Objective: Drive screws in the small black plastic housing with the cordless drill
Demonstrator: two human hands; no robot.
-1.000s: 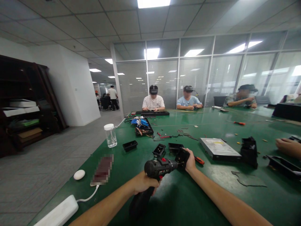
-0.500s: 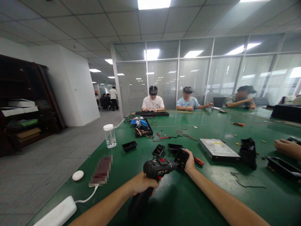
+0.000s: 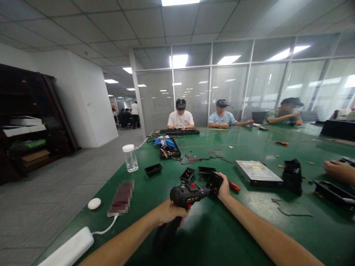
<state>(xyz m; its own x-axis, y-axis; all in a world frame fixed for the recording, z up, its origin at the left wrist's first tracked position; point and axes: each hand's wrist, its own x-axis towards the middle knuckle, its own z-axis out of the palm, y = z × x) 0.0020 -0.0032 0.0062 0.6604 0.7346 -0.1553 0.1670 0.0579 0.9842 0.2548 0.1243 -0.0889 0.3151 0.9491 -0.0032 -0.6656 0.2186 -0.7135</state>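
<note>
My left hand [image 3: 169, 213] is wrapped round the grip of a black cordless drill [image 3: 185, 195] with red trim. The drill's nose points right, against a small black plastic part [image 3: 215, 182]. My right hand [image 3: 224, 187] is closed on that part and holds it just above the green table [image 3: 222, 236]. Two more small black housings [image 3: 188, 174] [image 3: 205, 172] lie just beyond the drill. An orange-handled tool [image 3: 234, 187] lies right of my right hand.
A silver disc drive [image 3: 257, 172] and a black bracket [image 3: 292, 176] lie to the right, another person's hand [image 3: 338, 171] beyond them. A clear jar [image 3: 130, 158], black tray [image 3: 153, 169], white mouse [image 3: 94, 203], phone and power strip [image 3: 68, 248] sit left. Three people sit at the far side.
Both hands, the drill and the part keep their positions relative to each other; only my view has shifted slightly.
</note>
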